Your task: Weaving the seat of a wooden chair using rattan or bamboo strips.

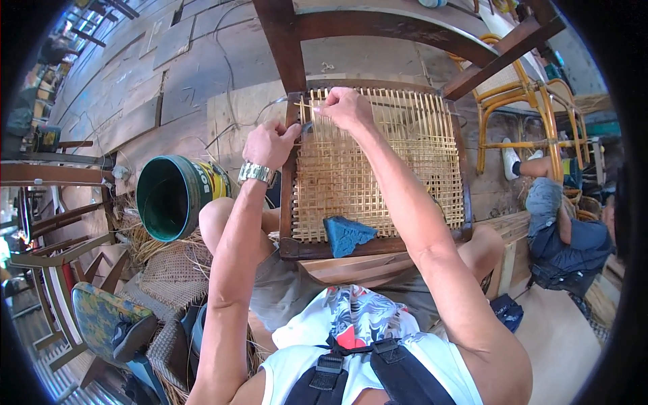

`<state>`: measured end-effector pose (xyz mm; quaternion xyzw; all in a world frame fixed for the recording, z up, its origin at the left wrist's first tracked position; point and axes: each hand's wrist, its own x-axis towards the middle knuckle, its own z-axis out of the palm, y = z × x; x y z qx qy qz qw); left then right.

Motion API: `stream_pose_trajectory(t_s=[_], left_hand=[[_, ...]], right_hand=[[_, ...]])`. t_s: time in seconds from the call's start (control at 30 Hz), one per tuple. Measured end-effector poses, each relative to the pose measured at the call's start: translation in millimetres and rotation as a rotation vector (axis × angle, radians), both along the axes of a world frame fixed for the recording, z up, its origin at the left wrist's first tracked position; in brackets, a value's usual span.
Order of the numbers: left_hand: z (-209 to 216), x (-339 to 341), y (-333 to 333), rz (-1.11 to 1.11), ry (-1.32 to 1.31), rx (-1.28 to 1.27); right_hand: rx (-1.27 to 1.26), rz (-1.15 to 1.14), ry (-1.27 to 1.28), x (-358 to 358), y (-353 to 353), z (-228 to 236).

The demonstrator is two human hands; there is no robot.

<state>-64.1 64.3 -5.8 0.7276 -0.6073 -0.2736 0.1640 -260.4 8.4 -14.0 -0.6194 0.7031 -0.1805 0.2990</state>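
Note:
A dark wooden chair frame (286, 196) lies across my lap, its seat woven with pale cane strips (378, 169). Close weave fills the near part; at the far end mostly lengthwise strips show. My right hand (347, 108), over the far left of the seat, pinches a thin cane strip (307, 105) that reaches to the left rail. Beside that rail, my left hand (268, 144), with a metal watch on the wrist, has its fingers closed. A small dark flat piece shows at its thumb tip; what it is I cannot tell. A blue sponge-like block (347, 235) rests on the near left weave.
To the left stand a green bucket (165, 197) and a patterned cushioned seat (108, 324) among straw-like scraps. Chair legs (280, 47) rise at the far side. On the right are a rattan chair (520, 101) and a seated person (567, 236).

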Motion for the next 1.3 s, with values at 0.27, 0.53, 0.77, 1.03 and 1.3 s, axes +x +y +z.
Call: stream_pose_trajectory(t_s=[0.27,0.53,0.77,1.03,1.3], left_hand=[[-3,2,2,0.037,0.052,0.022],[32,-34,-11,-0.227,-0.442,-0.131],[4,-9,1,-0.039,0.026,-0.060],[-1,-12,7,0.004,0.038,-0.095],[6,-17,4,-0.028,-0.010,-0.067]], right_hand=[[0.025,-0.043,-0.013,5,2,5],[-0.194,-0.074,-0.275,-14,9,-12],[-0.158,-0.031,-0.146,-15,5,-12],[-0.133,-0.066,-0.145,-10,8,-9],[-0.163,-0.049,-0.106,-13,6,-11]])
